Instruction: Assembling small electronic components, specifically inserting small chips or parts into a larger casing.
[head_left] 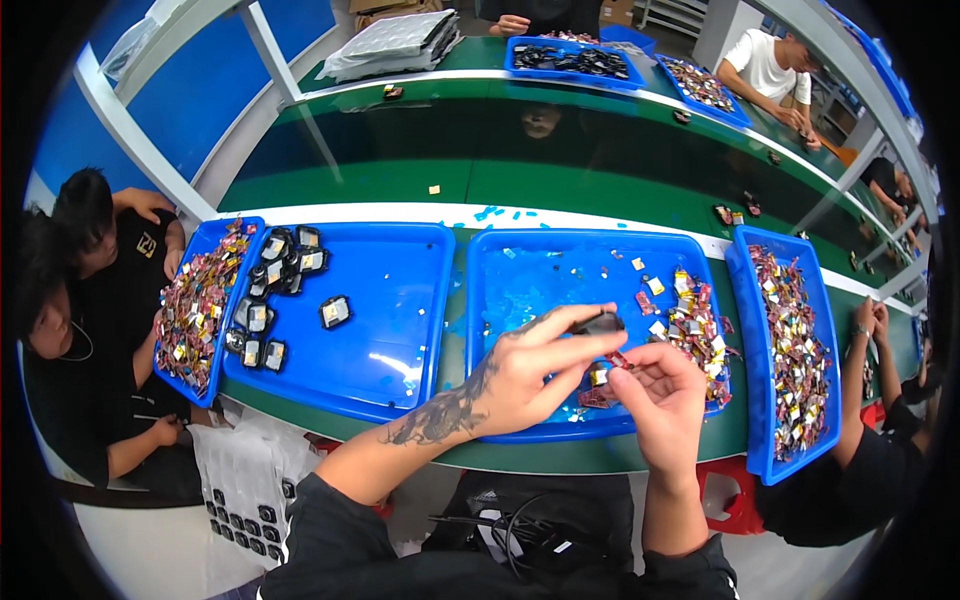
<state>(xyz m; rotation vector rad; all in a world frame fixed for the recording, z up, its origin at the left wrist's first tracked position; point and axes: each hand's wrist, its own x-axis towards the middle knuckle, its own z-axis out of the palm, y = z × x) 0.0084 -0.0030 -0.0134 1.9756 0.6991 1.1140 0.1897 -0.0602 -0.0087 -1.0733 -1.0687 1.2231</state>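
My left hand (540, 360), with a tattooed forearm, is closed around a small black plastic casing (603, 323) held between thumb and fingers. Close beside it, my right hand (662, 385) pinches a small red circuit piece (617, 360) with a pale block attached. Both hands are above the blue tray (520, 285) in front of me. On that tray's right side lies a loose pile of red, white and yellow small electronic parts (695, 325). My fingers partly hide the casing and the circuit piece.
A second blue tray (395, 300) at left holds black casings (290, 265). Narrow blue trays of parts stand at far left (235, 228) and right (750, 330). Behind runs a green conveyor (370, 150). People sit on both sides; bagged black pieces (245, 490) lie below the bench.
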